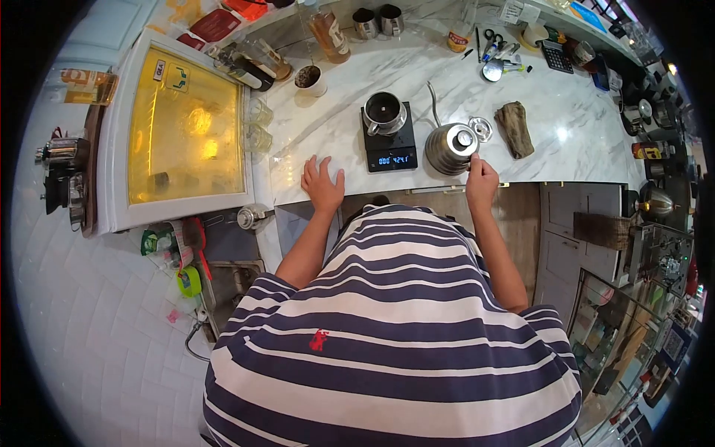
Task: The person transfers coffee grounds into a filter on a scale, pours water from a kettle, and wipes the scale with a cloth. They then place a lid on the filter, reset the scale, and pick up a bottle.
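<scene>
My right hand (482, 183) is closed around the handle of a steel gooseneck kettle (449, 153), its lid on and its thin spout pointing away from me. Left of the kettle a black digital scale (402, 141) shows lit digits. On the scale stands a cup with a dark coffee dripper (384, 110), dark inside. My left hand (322, 184) rests on the counter's front edge with its fingers spread, holding nothing. Just right of the kettle lies a small round metal and glass piece (480, 130), and beyond it a folded brown cloth (515, 130).
A white cabinet with a yellow-lit glass door (186, 127) borders the counter (320, 141) on the left, near several bottles and glasses. A paper cup (310, 80) and two metal pitchers (377, 22) stand further back. Scissors (491, 43) and a calculator (557, 56) lie at the back right.
</scene>
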`<state>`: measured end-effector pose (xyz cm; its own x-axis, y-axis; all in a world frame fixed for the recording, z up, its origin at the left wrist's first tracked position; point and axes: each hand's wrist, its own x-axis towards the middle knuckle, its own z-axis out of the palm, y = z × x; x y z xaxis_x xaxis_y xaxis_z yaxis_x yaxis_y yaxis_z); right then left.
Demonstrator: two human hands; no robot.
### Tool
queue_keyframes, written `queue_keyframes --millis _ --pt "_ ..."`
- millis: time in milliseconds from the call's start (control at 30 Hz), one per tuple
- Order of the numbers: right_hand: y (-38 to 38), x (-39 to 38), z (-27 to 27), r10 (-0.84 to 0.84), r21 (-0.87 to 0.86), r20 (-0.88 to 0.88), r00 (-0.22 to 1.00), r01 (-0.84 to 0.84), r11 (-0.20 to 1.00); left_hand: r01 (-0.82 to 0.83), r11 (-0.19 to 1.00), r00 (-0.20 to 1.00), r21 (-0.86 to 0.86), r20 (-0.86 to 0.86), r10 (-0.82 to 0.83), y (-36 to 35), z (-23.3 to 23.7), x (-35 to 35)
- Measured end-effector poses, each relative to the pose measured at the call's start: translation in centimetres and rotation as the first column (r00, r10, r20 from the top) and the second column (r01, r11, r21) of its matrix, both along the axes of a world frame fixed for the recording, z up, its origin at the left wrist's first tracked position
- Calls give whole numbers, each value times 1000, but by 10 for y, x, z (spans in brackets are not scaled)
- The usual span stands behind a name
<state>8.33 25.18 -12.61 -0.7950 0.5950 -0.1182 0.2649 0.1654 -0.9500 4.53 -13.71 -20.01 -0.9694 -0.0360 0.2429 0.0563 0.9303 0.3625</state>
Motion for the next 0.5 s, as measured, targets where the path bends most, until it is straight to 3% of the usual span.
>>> queue_keyframes --millis 67,100,200,267,300,367,467,500 --pt "-4 -3 26 -30 85 1 1000 30 996 -30 1000 1000 3 3 30 5 -2 -1" --pt "15 -6 9 -50 184 11 999 47 982 -39 999 999 -2 5 39 7 -3 -1" --pt "64 -33 6 -211 194 87 974 192 962 -66 998 998 -19 17 67 13 -5 2" --pt "107 -60 -27 -199 485 109 974 123 866 -74 997 997 -28 30 75 17 -4 5" --pt "113 -71 -26 -199 548 183 963 68 834 -74 997 997 -30 34 75 18 -5 7" --pt "123 -90 -15 -208 652 324 923 -59 756 -78 996 996 -33 39 79 19 -8 10" --pt "134 -111 -47 -253 745 450 857 -204 635 -70 997 995 -37 68 72 21 -5 14" --pt "136 -112 -48 -225 713 496 839 -245 657 -67 997 994 -37 82 70 21 -4 16"
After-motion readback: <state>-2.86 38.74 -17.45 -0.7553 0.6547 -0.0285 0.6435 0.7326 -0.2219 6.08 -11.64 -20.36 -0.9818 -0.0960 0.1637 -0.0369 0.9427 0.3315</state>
